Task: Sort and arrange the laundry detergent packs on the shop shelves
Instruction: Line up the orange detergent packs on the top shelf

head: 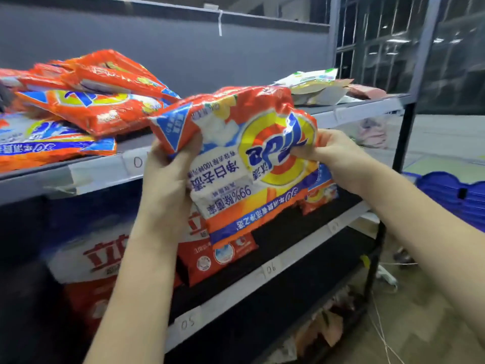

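You've got an upside-down orange Tide pack (241, 158) just in front of the top shelf (105, 172), left hand (168, 179) and right hand (333, 156) both clamped on it. It reads "99%". More Tide packs (86, 101) lie piled left of it, and shelf tags below read "05" (187, 323) and "06" (270, 269).

A shop: numbered shelves (265, 269) stacked with detergent packs (99, 111).

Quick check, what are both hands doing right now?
Left hand: grips the left end of the orange detergent pack.
Right hand: pinches the same pack's right edge.
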